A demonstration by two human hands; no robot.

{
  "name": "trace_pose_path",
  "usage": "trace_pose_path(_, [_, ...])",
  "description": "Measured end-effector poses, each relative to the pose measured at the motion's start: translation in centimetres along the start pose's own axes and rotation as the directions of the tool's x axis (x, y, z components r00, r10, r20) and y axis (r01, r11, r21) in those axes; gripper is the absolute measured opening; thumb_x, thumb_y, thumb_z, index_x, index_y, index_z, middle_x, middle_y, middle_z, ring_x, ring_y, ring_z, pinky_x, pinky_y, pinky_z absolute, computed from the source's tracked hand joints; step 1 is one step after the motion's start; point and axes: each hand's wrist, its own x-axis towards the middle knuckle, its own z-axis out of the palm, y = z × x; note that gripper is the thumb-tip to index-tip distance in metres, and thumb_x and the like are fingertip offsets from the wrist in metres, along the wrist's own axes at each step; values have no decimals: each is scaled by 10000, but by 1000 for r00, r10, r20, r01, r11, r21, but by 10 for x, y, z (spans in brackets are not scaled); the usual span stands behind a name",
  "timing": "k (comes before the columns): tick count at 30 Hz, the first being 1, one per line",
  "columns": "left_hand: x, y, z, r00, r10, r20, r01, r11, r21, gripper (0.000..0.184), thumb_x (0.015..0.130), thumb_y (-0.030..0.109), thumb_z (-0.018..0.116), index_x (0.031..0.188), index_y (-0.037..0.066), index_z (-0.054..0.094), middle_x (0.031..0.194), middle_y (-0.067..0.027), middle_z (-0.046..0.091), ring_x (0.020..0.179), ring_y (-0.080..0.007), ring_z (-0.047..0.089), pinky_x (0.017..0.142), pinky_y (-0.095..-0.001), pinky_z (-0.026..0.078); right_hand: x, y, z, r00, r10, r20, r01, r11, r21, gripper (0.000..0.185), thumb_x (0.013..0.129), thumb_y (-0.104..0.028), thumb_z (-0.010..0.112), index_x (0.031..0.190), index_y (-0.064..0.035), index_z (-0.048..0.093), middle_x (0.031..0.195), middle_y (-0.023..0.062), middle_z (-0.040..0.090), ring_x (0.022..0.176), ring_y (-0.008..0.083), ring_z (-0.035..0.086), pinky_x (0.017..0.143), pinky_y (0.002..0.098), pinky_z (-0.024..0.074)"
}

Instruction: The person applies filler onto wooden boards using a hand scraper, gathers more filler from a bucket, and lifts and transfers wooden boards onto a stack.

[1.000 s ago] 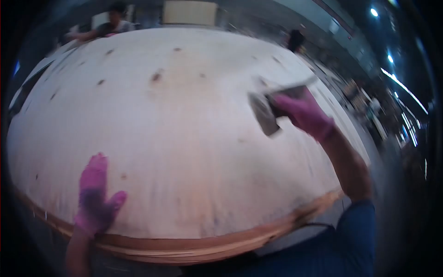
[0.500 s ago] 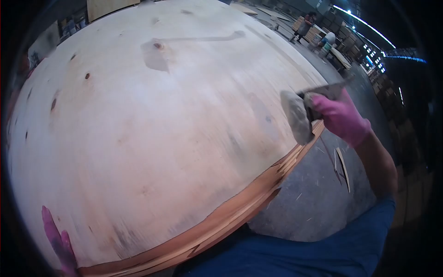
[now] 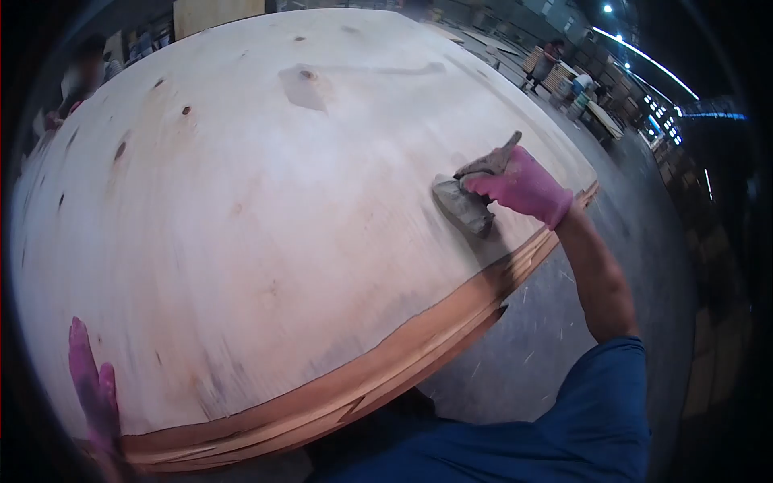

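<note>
A large pale wood sheet (image 3: 266, 209) with dark knots lies on top of a stack whose layered brown edges show at the front. My right hand (image 3: 527, 187), in a pink glove, is closed round a scraper-like tool (image 3: 465, 207) with a wide grey blade, held at the sheet's right part near the front edge. Grey damp-looking patches mark the surface near the tool and round a knot farther back. My left hand (image 3: 93, 382), also gloved in pink, lies flat on the sheet's near left corner with its fingers stretched out.
At the left edge a blurred person (image 3: 84, 72) is beside the sheet. Another person (image 3: 547, 63) stands far back on the right, near stacked boards (image 3: 557, 78). Grey floor (image 3: 515, 354) with scattered splinters shows beyond the front edge. A board (image 3: 217, 14) stands at the back.
The view has swung to the right since the first frame. Over the last half second my right hand has moved the tool left and inward from the edge. My left hand remains flat on the sheet.
</note>
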Motion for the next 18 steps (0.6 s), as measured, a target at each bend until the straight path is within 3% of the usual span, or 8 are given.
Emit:
trace_pose_path(2, [5, -12, 0, 998, 61, 9, -61, 998, 35, 718, 879, 227, 527, 1498, -51, 291, 1551, -241, 302, 1452, -390, 267, 1198, -448, 183, -28, -17, 11, 992, -120, 38, 125, 975, -182, 237, 832, -173, 716, 996, -5, 750, 799, 85, 728, 677, 132, 658, 629, 289, 539])
trace_pose_path(6, [0, -7, -2, 974, 227, -5, -225, 967, 117, 695, 865, 180, 522, 1485, -53, 313, 1529, -252, 333, 1435, -405, 294, 1191, -459, 215, -74, -66, 54, 999, -31, 19, 31, 1000, -1, 253, 823, -147, 711, 1032, -9, 747, 806, 118, 729, 655, 125, 658, 605, 293, 540])
trace_pose_path(7, [0, -7, -5, 968, 251, -15, -246, 957, 152, 683, 866, 169, 521, 1479, -57, 320, 1522, -257, 342, 1431, -409, 300, 1189, -462, 223, -77, -83, 64, 998, -19, 55, 24, 997, -79, 274, 814, -149, 720, 1049, -10, 745, 809, 85, 730, 665, 96, 645, 604, 274, 530])
trace_pose_path(9, [0, -4, -17, 933, 357, 43, -360, 930, 80, 748, 848, 350, 620, 1412, -85, 388, 1458, -313, 384, 1380, -469, 341, 1167, -510, 247, -75, -110, 83, 996, -30, 89, 23, 997, 77, 273, 813, -151, 727, 1044, -8, 748, 800, 60, 725, 686, 91, 641, 620, 265, 529])
trace_pose_path(11, [3, -9, -37, 910, 400, 113, -400, 916, -24, 761, 821, 335, 661, 1414, -66, 401, 1460, -295, 398, 1375, -457, 357, 1160, -509, 260, -65, -149, 104, 992, 24, 123, -43, 986, 159, 262, 824, -136, 719, 1047, -1, 735, 843, 30, 717, 756, 100, 646, 668, 267, 535])
trace_pose_path(15, [25, -116, -44, 950, 303, 73, -310, 945, 105, 720, 826, 298, 665, 1409, -50, 425, 1463, -282, 409, 1377, -431, 367, 1153, -489, 284, 19, -215, 150, 974, -217, -70, 202, 681, 704, 292, 830, -104, 710, 1098, 2, 660, 965, 56, 681, 849, 123, 655, 703, 287, 552])
trace_pose_path(17, [22, -260, -49, 995, 19, -103, -1, 986, 169, 568, 902, 165, 589, 1406, -46, 434, 1445, -278, 433, 1360, -420, 396, 1154, -467, 291, 149, -234, 154, 942, -335, -34, 245, 614, 750, 253, 857, -125, 715, 1068, -3, 648, 1002, 85, 672, 880, 169, 677, 780, 343, 593])
trace_pose_path(18, [8, -291, -50, 985, -26, -172, 60, 979, 197, 520, 945, 131, 547, 1418, -41, 418, 1442, -278, 437, 1354, -427, 400, 1153, -466, 292, 184, -252, 164, 965, -233, -116, 236, 594, 769, 232, 883, -152, 703, 1051, -2, 649, 1023, 103, 673, 891, 194, 686, 827, 390, 599])
